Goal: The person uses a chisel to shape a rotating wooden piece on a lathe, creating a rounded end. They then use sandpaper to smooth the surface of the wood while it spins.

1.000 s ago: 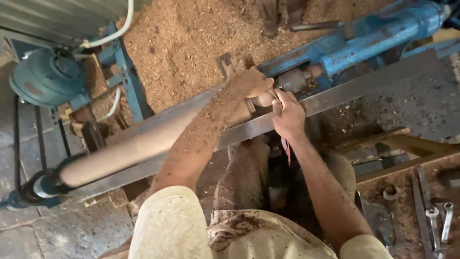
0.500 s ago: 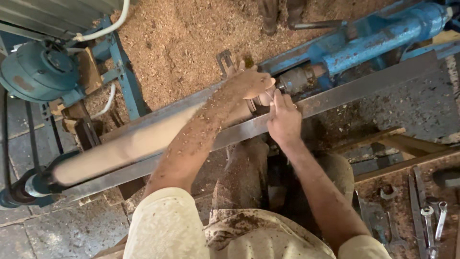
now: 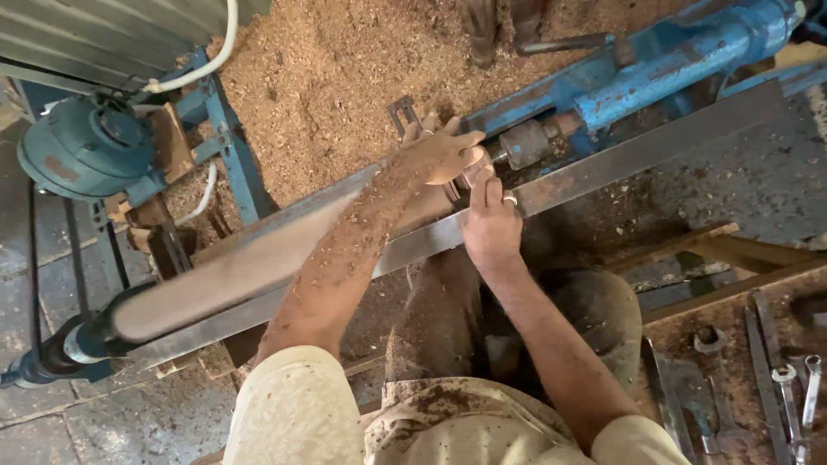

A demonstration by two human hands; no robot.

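Wooden, pale and blurred, the long spindle (image 3: 241, 267) now sits lower than a second ago — left hand (image 3: 444, 151) has flattened over its end beside the blue tailstock (image 3: 655, 73), grip apart, right hand (image 3: 491, 224) just beneath, fingers loosely extended against the steel rail (image 3: 603, 164).

Packages: none in view. Signs: none. Screens: none. Labels: one possible item only, a small reddish-brown rectangular patch (image 3: 60, 166) on the side of the teal motor housing (image 3: 86, 146) at upper left; it may be a plate or label, but it is too small and blurred to tell.
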